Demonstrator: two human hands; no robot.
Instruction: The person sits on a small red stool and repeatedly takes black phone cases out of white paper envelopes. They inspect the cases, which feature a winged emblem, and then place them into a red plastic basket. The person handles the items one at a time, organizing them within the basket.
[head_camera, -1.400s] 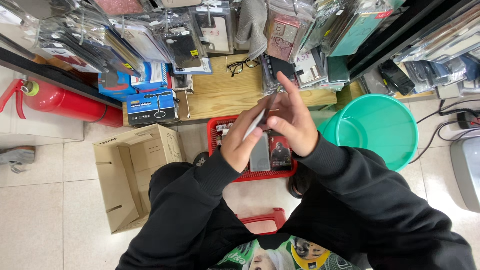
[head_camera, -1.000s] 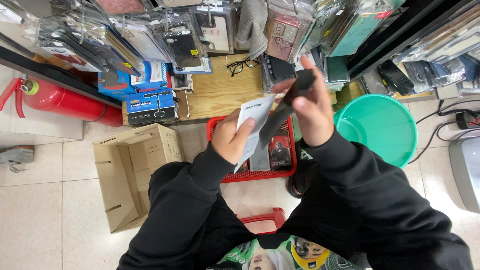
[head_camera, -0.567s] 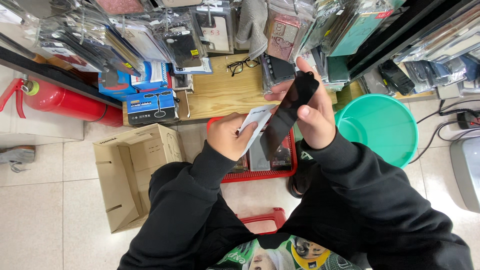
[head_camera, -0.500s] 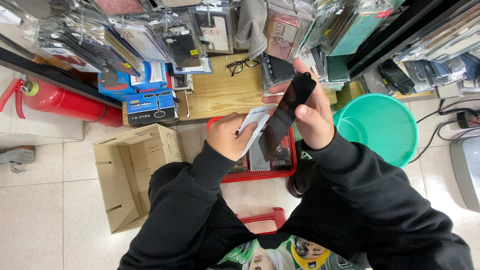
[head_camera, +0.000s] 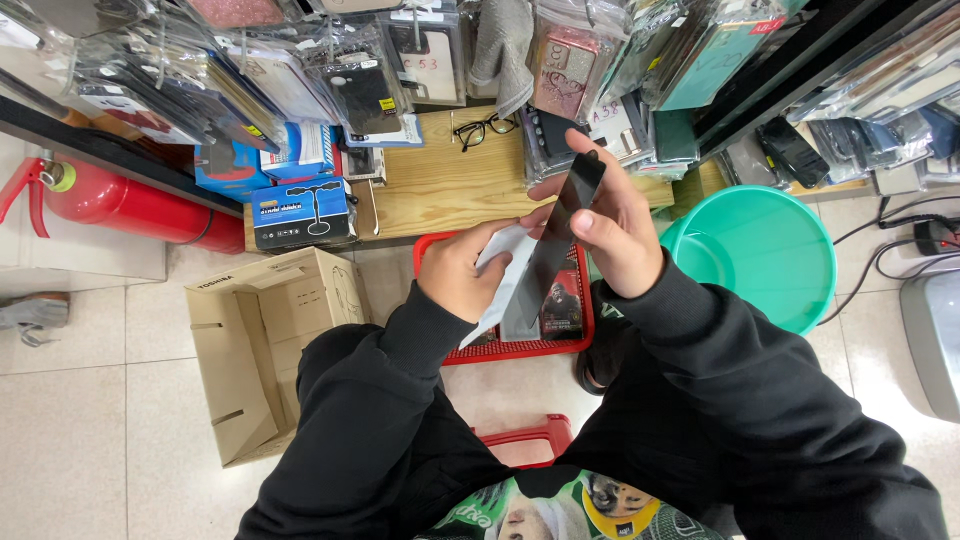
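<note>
Firmly, right hand (head_camera: 615, 235) pinches black strip (head_camera: 556, 240), left hand (head_camera: 462, 278) white sleeve (head_camera: 507, 270).

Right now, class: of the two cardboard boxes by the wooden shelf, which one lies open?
The plain brown cardboard box on the tiled floor, flaps spread, hollow showing. The blue printed box beside the red fire extinguisher is closed.

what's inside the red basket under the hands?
In the red basket one dark packaged item shows near its right side. The left hand, its white sleeve and the black strip in the right hand cover the rest.
</note>
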